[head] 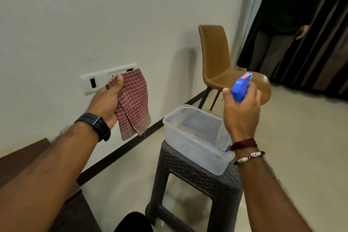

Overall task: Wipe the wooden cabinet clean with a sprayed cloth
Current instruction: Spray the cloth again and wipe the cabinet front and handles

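Observation:
My left hand (107, 102) grips a red and white checked cloth (134, 105), which hangs down in front of the white wall. To its right, my right hand (242, 112) holds a spray bottle by its blue trigger head (241, 86); the bottle's body is hidden behind the hand. The nozzle points left, toward the cloth, with a gap between them. A dark wooden cabinet (22, 154) shows at the lower left, under my left forearm.
A clear plastic tub (195, 141) sits on a dark plastic stool (195, 184) below my right hand. A brown chair (218, 66) stands against the wall behind. A white switch plate (94, 82) is on the wall. A person in dark clothes (282, 24) stands at the upper right, beside dark curtains.

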